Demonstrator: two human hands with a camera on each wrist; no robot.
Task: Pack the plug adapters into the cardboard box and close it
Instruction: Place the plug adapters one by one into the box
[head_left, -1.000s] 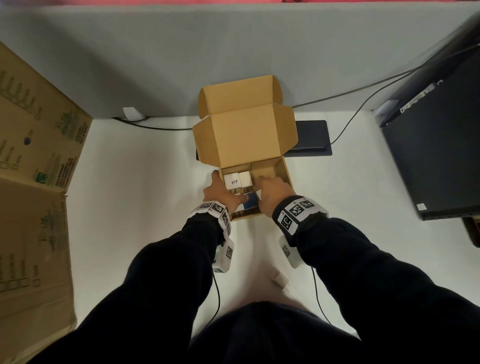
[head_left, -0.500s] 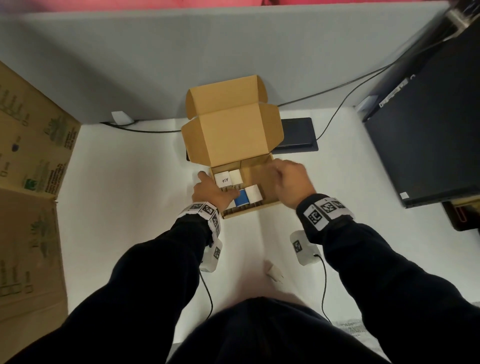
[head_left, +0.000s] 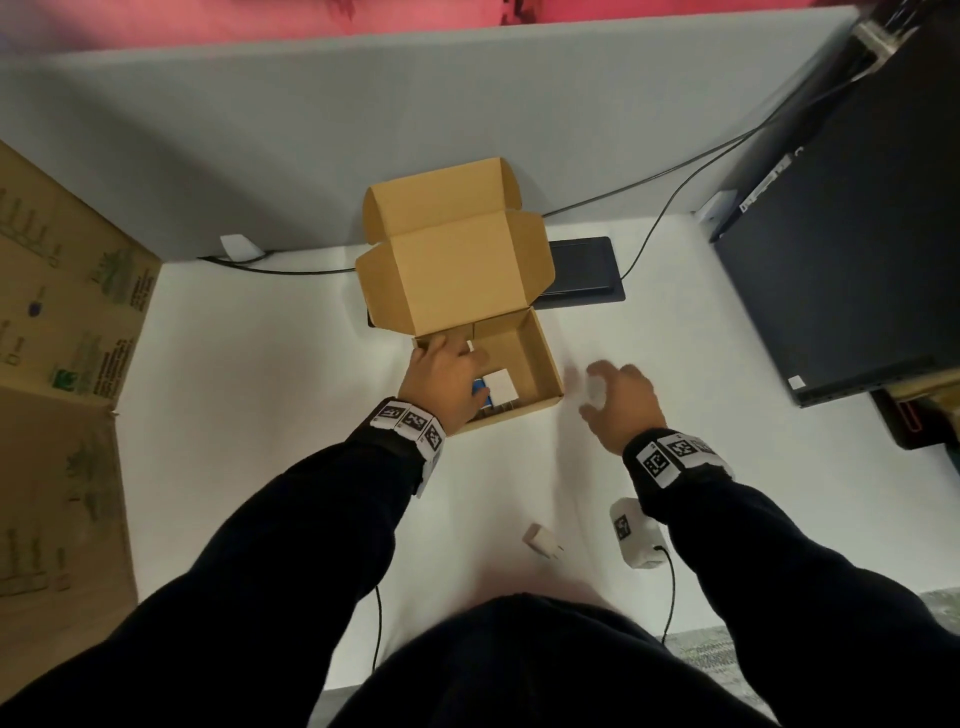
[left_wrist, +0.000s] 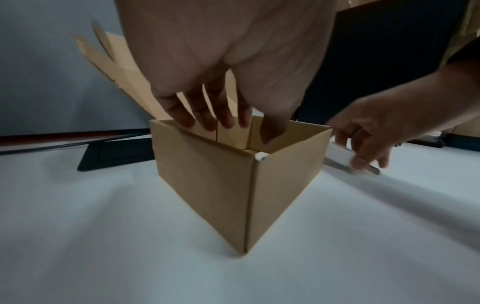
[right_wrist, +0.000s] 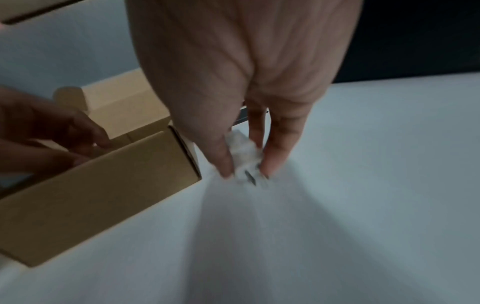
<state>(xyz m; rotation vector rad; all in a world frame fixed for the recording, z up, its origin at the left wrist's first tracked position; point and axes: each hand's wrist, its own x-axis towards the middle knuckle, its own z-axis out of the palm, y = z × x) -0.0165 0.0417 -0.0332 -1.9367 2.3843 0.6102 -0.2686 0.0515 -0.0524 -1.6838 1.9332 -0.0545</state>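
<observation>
Since the earlier frame the right hand (head_left: 621, 402) has left the cardboard box (head_left: 545, 374) and now sits over the white tabletop (head_left: 260, 415) just right of it, its grip pinching a white plug adapter (right_wrist: 245, 158) between thumb and fingers; the adapter's metal prongs are blurred in the right wrist view. Meanwhile the left hand (head_left: 447, 382) has shifted from the box's left edge to over its opening, fingers (left_wrist: 179, 115) straight and spread and reaching down along the far inner wall, grip relaxed and holding nothing. Largest to smallest: the box stands in the middle of the tabletop with its lid flaps raised behind it; inside, by the near wall, a white adapter (head_left: 500, 389) lies beside a blue one (head_left: 480, 391), both partly hidden under the left hand, while the right half of the box shows bare cardboard floor. One more white adapter (head_left: 540, 538) lies on the tabletop nearer the person, well apart from the box. A dark flat pad (head_left: 582, 270) lies behind the box.
</observation>
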